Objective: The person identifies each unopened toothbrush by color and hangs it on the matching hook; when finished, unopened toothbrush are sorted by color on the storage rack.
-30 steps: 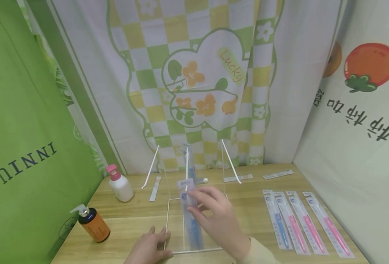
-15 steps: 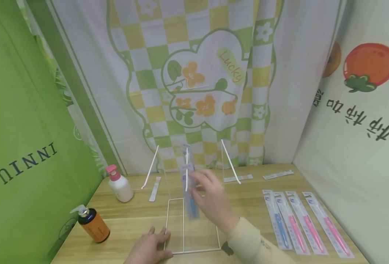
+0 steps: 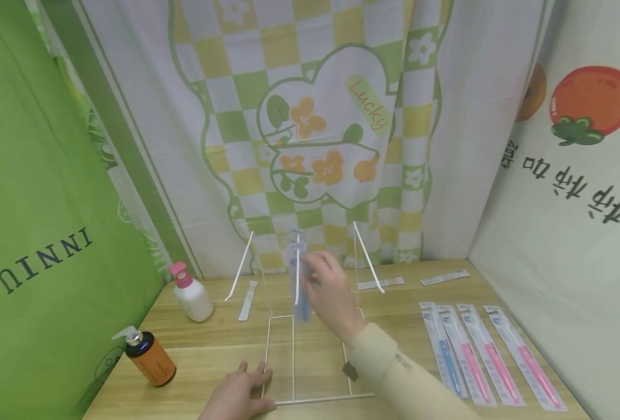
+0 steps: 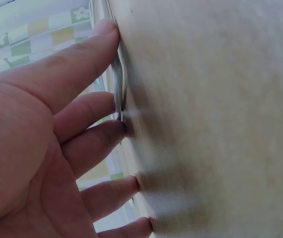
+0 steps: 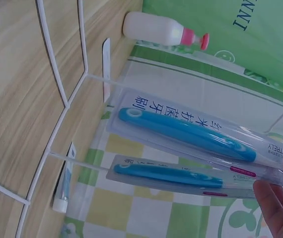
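A white wire rack [image 3: 281, 360] stands on the wooden table, with three hooks rising at the back. My right hand [image 3: 312, 277] pinches the top of a blue toothbrush pack [image 3: 302, 297] and holds it upright at the middle hook. The right wrist view shows this blue toothbrush pack [image 5: 191, 131] beside a second blue pack [image 5: 181, 176], both along the hook wire, with my fingertips [image 5: 275, 203] at their top ends. My left hand [image 3: 247, 376] lies flat on the table at the rack's front left corner. Its fingers [image 4: 82, 139] press against the rack's wire [image 4: 122, 94].
A white bottle with a pink cap [image 3: 191, 294] and an orange pump bottle [image 3: 149, 356] stand at the left. Several packed toothbrushes [image 3: 478, 356], blue and pink, lie in a row at the right. Thin white strips [image 3: 247, 300] lie near the rack's back.
My right hand has lifted the blue pack from low over the rack's base up and back to the middle hook. The left hand has stayed put.
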Demonstrator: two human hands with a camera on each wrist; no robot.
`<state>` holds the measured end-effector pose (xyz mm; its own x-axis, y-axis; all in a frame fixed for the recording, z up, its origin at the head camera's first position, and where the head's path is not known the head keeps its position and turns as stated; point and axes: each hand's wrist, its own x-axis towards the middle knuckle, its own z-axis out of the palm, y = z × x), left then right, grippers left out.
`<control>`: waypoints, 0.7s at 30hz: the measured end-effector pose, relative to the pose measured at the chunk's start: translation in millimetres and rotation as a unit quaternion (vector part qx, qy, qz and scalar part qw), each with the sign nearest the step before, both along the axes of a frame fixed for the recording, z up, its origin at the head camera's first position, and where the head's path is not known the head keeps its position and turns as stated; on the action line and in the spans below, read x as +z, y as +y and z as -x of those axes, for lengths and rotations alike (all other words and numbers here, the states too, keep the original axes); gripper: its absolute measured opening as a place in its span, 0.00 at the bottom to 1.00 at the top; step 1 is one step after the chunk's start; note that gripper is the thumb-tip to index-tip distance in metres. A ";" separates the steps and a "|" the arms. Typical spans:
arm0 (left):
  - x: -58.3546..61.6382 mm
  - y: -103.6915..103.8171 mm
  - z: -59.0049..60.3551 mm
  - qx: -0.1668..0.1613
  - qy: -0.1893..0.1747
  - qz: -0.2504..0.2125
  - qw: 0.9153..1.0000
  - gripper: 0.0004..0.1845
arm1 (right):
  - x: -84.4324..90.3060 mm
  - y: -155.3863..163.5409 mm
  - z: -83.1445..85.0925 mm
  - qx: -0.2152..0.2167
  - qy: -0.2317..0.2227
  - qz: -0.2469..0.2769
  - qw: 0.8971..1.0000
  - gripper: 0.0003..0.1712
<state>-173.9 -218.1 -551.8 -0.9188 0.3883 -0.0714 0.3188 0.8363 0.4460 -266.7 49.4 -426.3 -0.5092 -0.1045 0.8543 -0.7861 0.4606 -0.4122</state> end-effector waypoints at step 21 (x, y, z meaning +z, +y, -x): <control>0.7 0.4 -1.3 0.004 0.004 -0.010 1.000 0.39 | -2.2 -6.6 24.0 -0.034 0.004 0.003 0.999 0.25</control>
